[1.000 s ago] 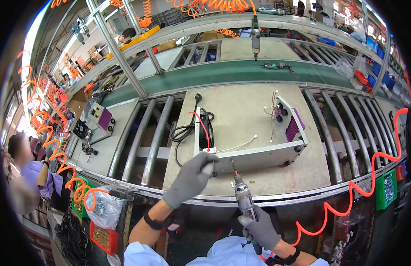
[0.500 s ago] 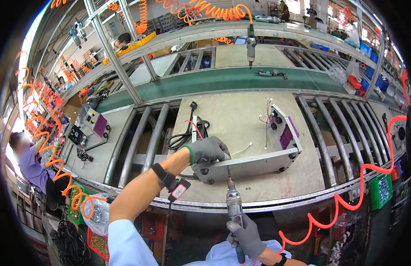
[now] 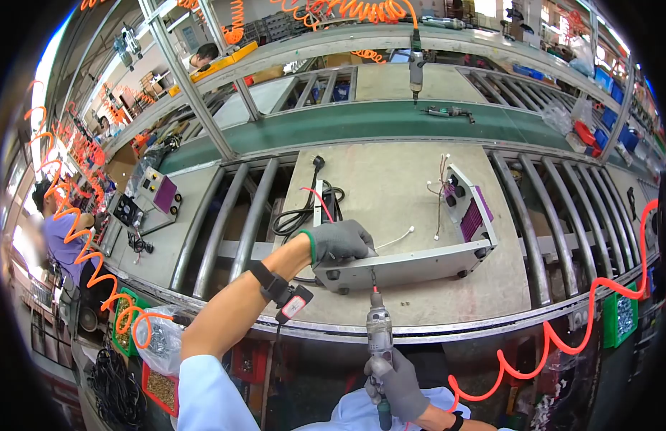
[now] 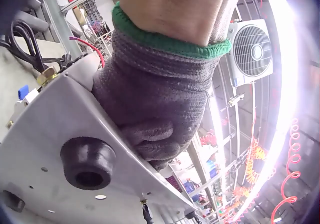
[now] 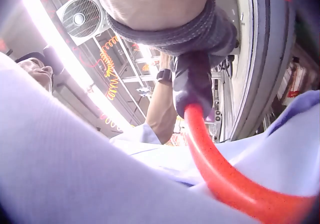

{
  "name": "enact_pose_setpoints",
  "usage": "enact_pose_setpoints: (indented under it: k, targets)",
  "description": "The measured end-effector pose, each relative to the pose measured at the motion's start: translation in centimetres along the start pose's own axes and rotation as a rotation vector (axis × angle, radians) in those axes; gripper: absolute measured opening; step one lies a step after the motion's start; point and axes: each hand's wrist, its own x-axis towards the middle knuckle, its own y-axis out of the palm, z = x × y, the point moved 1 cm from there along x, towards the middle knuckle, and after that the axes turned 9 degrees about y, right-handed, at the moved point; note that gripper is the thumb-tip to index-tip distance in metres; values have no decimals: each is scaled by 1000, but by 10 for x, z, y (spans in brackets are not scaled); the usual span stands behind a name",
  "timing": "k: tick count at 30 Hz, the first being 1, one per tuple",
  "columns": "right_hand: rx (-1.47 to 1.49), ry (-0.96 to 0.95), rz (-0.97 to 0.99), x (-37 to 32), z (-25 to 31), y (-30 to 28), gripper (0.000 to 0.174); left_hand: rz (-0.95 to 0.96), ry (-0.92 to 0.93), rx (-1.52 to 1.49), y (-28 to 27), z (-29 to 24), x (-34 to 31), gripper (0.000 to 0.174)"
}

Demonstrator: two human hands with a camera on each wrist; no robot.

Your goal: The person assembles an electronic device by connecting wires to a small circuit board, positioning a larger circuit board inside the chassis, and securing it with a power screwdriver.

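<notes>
A grey metal chassis (image 3: 412, 267) lies with its panel of black rubber feet (image 4: 88, 163) facing me. My gloved left hand (image 3: 340, 243) grips the panel's upper edge near its left end, its fingers curled in the left wrist view. My gloved right hand (image 3: 399, 388) holds an air screwdriver (image 3: 380, 332) upright by its body. Its bit (image 3: 374, 279) meets the panel, and a small brass-coloured screw (image 4: 144, 202) shows at the tip in the left wrist view. From the screwdriver's rear end runs a red air hose (image 5: 205, 154).
Under the chassis is a worn board (image 3: 448, 302), between metal rollers (image 3: 222, 230) on both sides. A black power cord (image 3: 297, 219) lies behind my left hand. Screw bins (image 3: 620, 320) stand at the front edge. Another screwdriver (image 3: 416, 68) hangs over the green belt (image 3: 333, 122).
My left hand has moved right and forward onto the chassis edge. The screwdriver has shifted slightly left and stands more upright, its bit at the panel.
</notes>
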Motion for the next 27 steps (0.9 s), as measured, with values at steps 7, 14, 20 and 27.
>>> enact_pose_setpoints:
  k: [7, 14, 20, 27]
  targets:
    - [-11, -8, 12, -3, 3, 1, 27, 42, -24, -8, 0, -5, 0, 20]
    - [-117, -16, -48, -9, -2, -40, 39, -724, 447, 411, 33, -15, -12, 30]
    - [-187, -2, -225, -28, -15, -96, 33, -659, 617, 437, 143, 5, -12, 13]
    - [-188, 0, -277, -41, -23, -126, 40, -630, 415, 571, 199, 44, 35, 13]
